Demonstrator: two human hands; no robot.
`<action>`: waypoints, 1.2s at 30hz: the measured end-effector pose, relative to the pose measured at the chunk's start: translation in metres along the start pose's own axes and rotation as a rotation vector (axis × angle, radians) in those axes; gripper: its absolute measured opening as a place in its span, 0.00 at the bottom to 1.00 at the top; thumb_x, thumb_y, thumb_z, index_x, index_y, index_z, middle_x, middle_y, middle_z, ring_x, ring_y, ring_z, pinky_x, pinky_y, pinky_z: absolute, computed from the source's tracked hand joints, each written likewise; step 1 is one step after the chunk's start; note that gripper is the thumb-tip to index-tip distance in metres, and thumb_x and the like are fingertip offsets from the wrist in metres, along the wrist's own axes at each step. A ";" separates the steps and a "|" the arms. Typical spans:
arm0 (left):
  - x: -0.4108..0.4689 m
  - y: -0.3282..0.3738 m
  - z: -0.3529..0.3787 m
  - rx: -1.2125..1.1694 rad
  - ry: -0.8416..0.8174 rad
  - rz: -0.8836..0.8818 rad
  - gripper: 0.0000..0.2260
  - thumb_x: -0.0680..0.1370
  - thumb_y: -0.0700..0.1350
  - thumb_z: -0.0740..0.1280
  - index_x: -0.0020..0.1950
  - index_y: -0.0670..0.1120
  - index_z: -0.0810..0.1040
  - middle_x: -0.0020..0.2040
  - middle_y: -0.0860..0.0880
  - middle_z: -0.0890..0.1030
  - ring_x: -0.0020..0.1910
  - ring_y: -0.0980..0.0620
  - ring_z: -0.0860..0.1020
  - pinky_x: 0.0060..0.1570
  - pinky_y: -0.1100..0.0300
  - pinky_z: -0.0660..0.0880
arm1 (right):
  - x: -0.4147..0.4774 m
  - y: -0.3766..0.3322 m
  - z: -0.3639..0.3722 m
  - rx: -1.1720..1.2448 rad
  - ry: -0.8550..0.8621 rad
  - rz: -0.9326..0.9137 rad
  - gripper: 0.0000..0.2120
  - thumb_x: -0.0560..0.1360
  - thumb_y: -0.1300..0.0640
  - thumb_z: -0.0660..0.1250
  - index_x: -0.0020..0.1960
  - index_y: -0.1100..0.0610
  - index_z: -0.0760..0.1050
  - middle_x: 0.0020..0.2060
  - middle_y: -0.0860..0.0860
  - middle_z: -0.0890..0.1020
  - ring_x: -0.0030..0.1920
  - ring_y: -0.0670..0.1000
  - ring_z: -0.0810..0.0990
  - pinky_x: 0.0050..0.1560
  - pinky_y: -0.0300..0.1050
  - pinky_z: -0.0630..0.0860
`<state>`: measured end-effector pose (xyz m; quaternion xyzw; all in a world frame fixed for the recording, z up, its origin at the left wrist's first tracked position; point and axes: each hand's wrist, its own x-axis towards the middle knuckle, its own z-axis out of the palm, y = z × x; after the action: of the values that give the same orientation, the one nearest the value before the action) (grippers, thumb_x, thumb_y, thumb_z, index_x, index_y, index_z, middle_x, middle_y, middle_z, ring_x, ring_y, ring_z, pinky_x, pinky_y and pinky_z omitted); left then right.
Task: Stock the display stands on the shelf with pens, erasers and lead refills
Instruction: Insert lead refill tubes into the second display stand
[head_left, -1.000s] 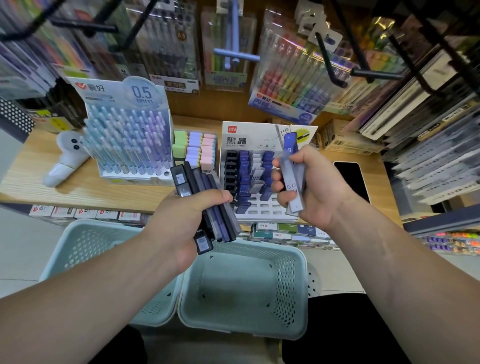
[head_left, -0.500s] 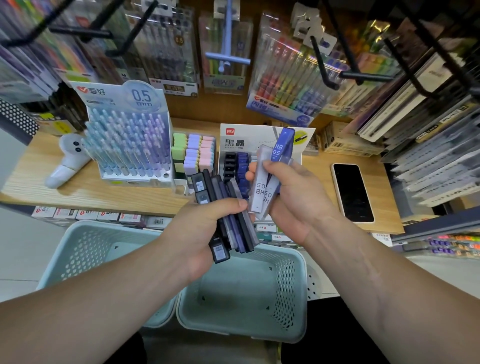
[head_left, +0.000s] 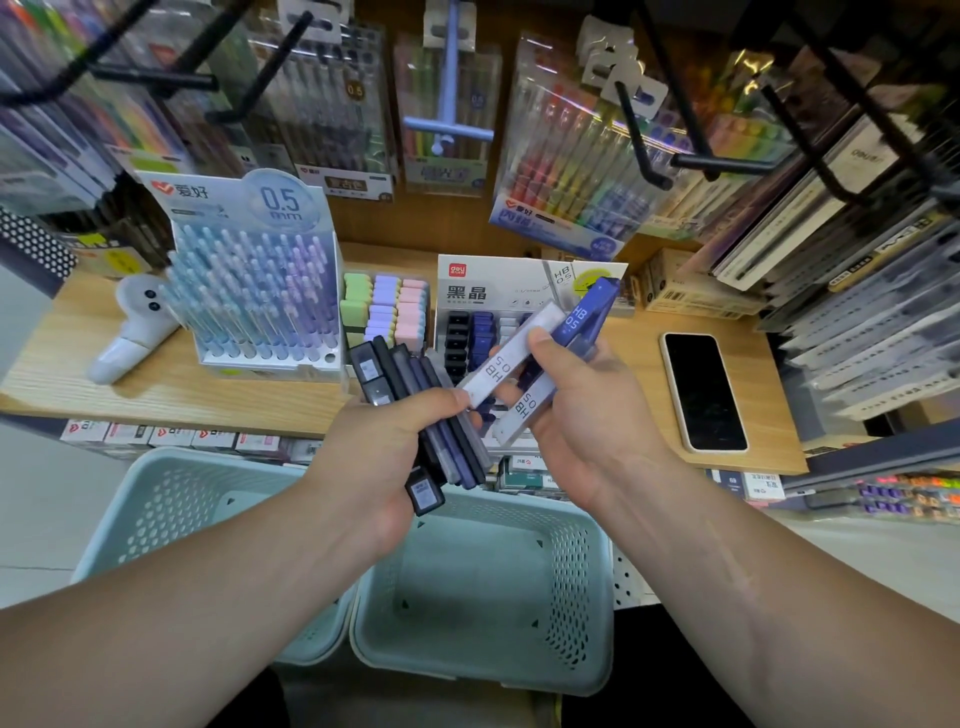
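Since each lead refill case is a slim, hard plastic box, it is judged light, stiff and rather slick — easily slid out of a stack, and as easily dropped. A pinch across the flat faces near one end is judged best, so that the other end stays free to be fed into a slot.

A fan of dark cases (head_left: 415, 384) is gripped in the left hand (head_left: 384, 452), thumb laid across the top and fingers curled beneath. Six or seven are made out; the overlap prevents an exact count. Three more are held in the right hand (head_left: 587, 415), fingers curled round them: two pale cases (head_left: 511, 358) marked HB 0.5 and one blue case (head_left: 589, 312). The nearer pale case touches the left thumb.

Both hands are held above the front edge of the shelf (head_left: 156, 395), just before the refill stand (head_left: 498, 280), whose black and blue rows are partly hidden.

One pen stand (head_left: 249, 291), densely filled, is seen to the left, and one eraser rack (head_left: 387, 306) with three colour columns beside it. Two baskets (head_left: 171, 499) sit below, and one phone (head_left: 704, 389) lies to the right.
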<state>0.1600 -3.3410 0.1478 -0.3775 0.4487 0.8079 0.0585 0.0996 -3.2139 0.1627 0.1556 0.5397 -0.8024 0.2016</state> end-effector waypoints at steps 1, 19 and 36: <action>0.002 0.000 -0.001 -0.006 0.019 0.008 0.10 0.72 0.34 0.74 0.53 0.38 0.83 0.44 0.38 0.86 0.40 0.44 0.85 0.42 0.48 0.83 | 0.000 0.002 0.000 -0.001 0.008 -0.002 0.05 0.83 0.63 0.63 0.55 0.56 0.75 0.44 0.56 0.82 0.40 0.53 0.83 0.35 0.47 0.82; 0.004 0.003 -0.001 0.034 0.005 0.029 0.14 0.72 0.34 0.74 0.57 0.34 0.81 0.43 0.38 0.85 0.37 0.45 0.85 0.33 0.54 0.81 | 0.005 -0.020 -0.008 -0.210 0.088 -0.105 0.12 0.74 0.69 0.69 0.49 0.53 0.75 0.35 0.51 0.78 0.29 0.47 0.73 0.23 0.37 0.62; 0.004 0.003 -0.006 0.093 -0.094 0.077 0.12 0.72 0.33 0.72 0.56 0.39 0.83 0.50 0.39 0.86 0.47 0.39 0.85 0.44 0.47 0.81 | -0.007 -0.017 -0.009 -0.689 -0.373 -0.010 0.25 0.70 0.74 0.73 0.56 0.48 0.78 0.31 0.51 0.75 0.26 0.46 0.69 0.23 0.33 0.65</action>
<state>0.1591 -3.3479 0.1453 -0.3184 0.4966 0.8048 0.0660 0.0979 -3.1983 0.1765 -0.0724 0.7322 -0.5898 0.3329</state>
